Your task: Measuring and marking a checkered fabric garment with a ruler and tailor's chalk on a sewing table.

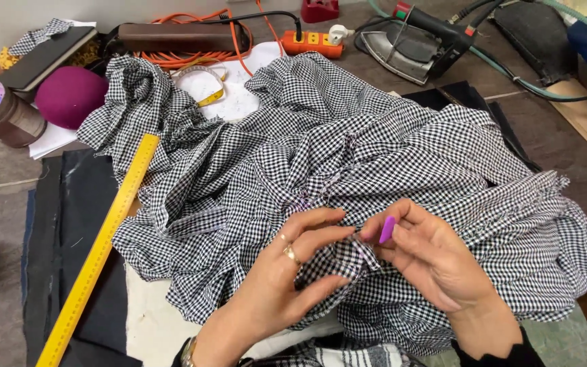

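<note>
L hand (287,282): thumb and fingertips clamped on a raised fold of the checked fabric (348,149); ring on one finger. R hand (436,261): thumb and forefinger pinched on a purple chalk piece (387,230), tip just beside the fold; remaining fingers curl under and touch the cloth. Fold sits at near edge of fabric, between both hands.

Fabric: black-and-white check, bunched, covers centre of table (565,146).

Ref. fabric:
- Left edge: yellow ruler (100,251) lies diagonal, top end touching cloth, over dark cloth (76,224).
- Far left: magenta rounded cushion (69,95); purple-topped container (1,112) beyond it.
- Far side: yellow tape measure (208,85) on white paper, orange cable (191,58), orange power strip (310,44).
- Far right: iron (409,47), apart from cloth, w/ green hose (511,75) beside it.
</note>
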